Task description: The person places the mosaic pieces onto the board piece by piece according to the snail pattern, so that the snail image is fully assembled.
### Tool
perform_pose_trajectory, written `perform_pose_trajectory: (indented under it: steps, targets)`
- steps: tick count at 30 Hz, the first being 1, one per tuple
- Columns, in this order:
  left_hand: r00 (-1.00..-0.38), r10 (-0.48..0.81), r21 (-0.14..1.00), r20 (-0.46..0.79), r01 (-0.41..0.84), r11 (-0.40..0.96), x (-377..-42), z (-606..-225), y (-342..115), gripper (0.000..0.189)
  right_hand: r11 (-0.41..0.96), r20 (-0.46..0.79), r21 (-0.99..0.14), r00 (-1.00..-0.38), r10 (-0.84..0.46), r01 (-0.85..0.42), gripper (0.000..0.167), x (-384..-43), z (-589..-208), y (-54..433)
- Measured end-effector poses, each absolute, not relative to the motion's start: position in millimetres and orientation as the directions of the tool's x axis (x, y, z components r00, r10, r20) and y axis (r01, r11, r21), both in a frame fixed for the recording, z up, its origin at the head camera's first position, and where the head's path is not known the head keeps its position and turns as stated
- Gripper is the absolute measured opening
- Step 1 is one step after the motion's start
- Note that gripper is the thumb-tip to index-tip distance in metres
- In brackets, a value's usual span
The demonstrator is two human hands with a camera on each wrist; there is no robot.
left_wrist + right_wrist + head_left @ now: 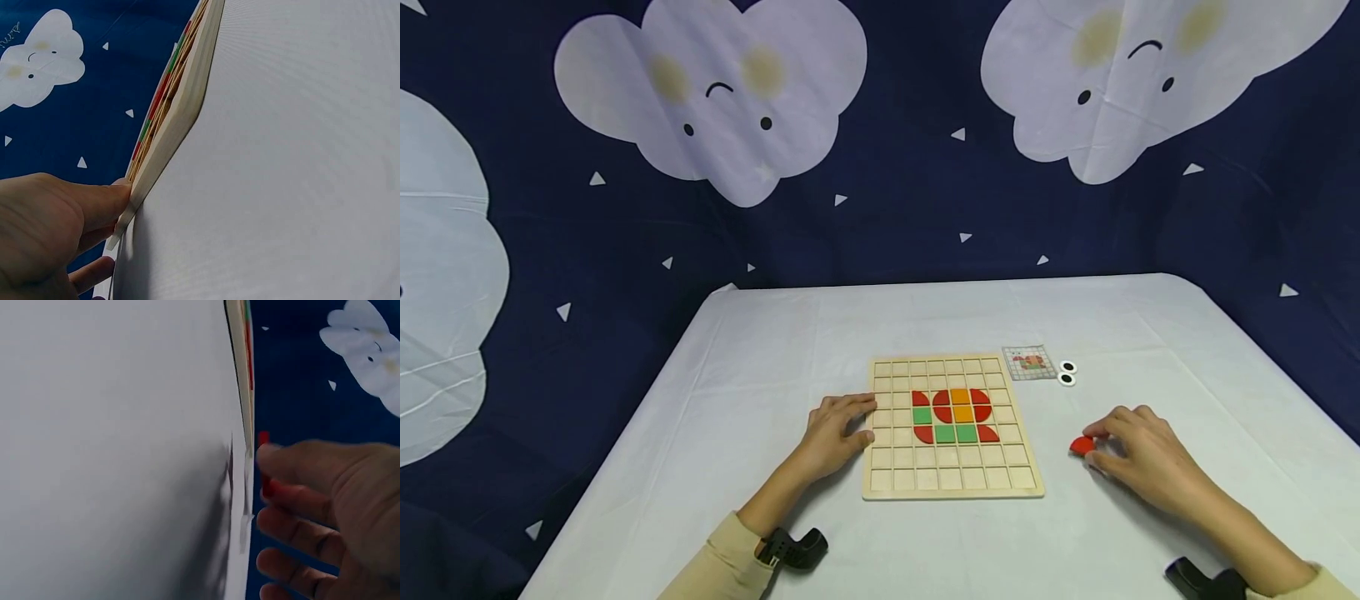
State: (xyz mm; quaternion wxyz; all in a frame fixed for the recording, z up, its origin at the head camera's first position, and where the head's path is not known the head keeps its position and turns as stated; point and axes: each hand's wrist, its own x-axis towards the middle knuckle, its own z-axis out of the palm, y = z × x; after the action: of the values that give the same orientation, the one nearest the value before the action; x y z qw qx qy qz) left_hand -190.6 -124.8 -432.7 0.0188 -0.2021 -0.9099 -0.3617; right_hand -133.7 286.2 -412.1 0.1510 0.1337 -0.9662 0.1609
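Observation:
A square wooden grid board (880, 483) lies on the table with red, green and orange tiles set in its middle cells. My left hand (833, 440) rests at its left edge, fingertips and thumb against the frame; the left wrist view has the thumb (103, 203) along the board's side. To the right of the board, my right hand (1150, 458) pinches a flat red piece with a curved edge (1081, 447) between thumb and fingers, low over the cloth. In the right wrist view this red piece (265, 487) appears edge-on, partly covered by the thumb.
A small pattern card (1030, 362) lies beyond the board's far right corner. Beside it are two white discs with black centres (1067, 379). White cloth covers the table (790, 333), and a dark blue cloud-print curtain (910, 225) hangs behind.

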Motion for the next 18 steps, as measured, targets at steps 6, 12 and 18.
perform_pose_trajectory:
  steps: [6, 12, 18]
  targets:
    - [-0.914, 0.365, 0.651, 0.178, 0.387, 0.653, -190, -431, -126, 0.045, 0.878, 0.313, -0.302, -0.909, -0.276, -0.371, 0.021, -150, -397, 254]
    - [-0.914, 0.363, 0.640, 0.181, 0.390, 0.662, -190, -431, -125, 0.045, 0.829, 0.306, -0.347, -0.888, -0.342, -0.439, 0.019, -173, -389, 215]
    - [-0.916, 0.356, 0.641, 0.185, 0.387, 0.662, -191, -433, -125, 0.045, 0.776, 0.296, -0.399, -0.870, -0.395, -0.488, 0.022, -195, -385, 173]
